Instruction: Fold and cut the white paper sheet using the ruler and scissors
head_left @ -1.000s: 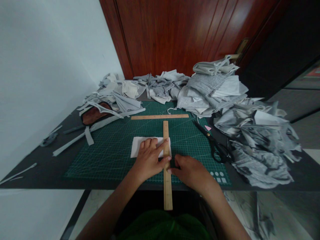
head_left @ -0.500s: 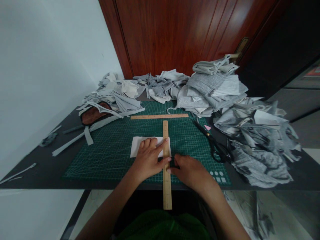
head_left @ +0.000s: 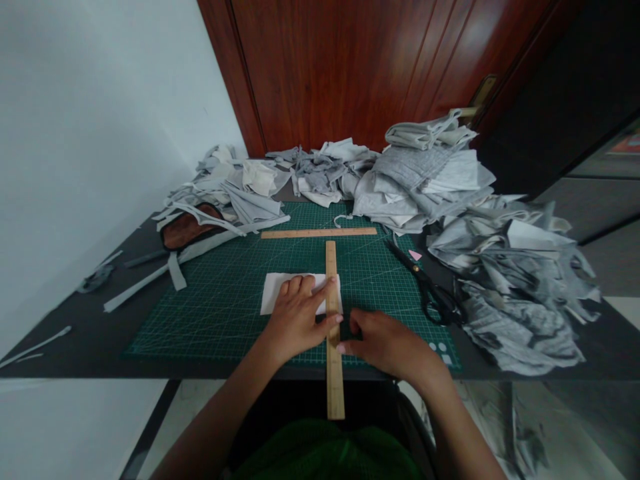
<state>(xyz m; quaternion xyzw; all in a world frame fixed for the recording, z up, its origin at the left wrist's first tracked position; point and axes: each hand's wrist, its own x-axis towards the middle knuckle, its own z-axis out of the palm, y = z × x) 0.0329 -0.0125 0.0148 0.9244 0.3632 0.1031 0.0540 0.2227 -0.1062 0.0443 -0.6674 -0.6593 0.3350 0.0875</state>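
My left hand [head_left: 295, 317] lies across a small white piece of cloth or paper [head_left: 271, 288]. Its index finger and thumb are spread and press on a wooden ruler [head_left: 335, 380], which crosses the right part of the white piece and juts over the table's front edge. To the right of the ruler, my right hand [head_left: 384, 341] is closed with curled fingers, thumb tip at the ruler's edge. Whatever those fingers hold, if anything, is hidden. Beneath is a green cutting mat [head_left: 220, 293].
A second wooden ruler [head_left: 319, 233] lies crosswise farther back. Black scissors [head_left: 425, 283] and a pink chalk-like triangle [head_left: 415, 255] are on the right. Grey fabric piles [head_left: 420, 173] line the back and right side. A brown, black-edged piece [head_left: 191, 227] lies among strips at left.
My right hand has shifted slightly right and toward me along the ruler's edge. The left hand, the ruler and the white piece stay where they were.
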